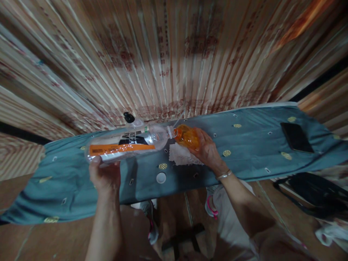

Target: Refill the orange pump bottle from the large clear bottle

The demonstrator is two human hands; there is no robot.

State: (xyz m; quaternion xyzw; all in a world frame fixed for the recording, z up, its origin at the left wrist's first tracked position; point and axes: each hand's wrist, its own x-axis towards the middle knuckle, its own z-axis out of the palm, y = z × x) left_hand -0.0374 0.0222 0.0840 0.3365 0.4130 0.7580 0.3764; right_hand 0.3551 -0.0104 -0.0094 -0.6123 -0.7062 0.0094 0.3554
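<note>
My left hand (104,174) grips a large clear plastic bottle (125,145) with an orange and black label, tipped on its side with its mouth pointing right. The mouth meets the top of a small orange container (187,137) that my right hand (208,150) holds tilted over the blue-grey patterned board (244,152). A white cloth (181,155) lies under the orange container. A white cap (161,177) rests on the board below the bottle neck. A black spray nozzle (128,117) lies behind the big bottle.
A dark phone (296,137) lies at the board's right end. A wall of striped wooden panels (168,54) rises behind the board. A black bag (315,192) sits on the floor at right. My feet in sandals show under the board.
</note>
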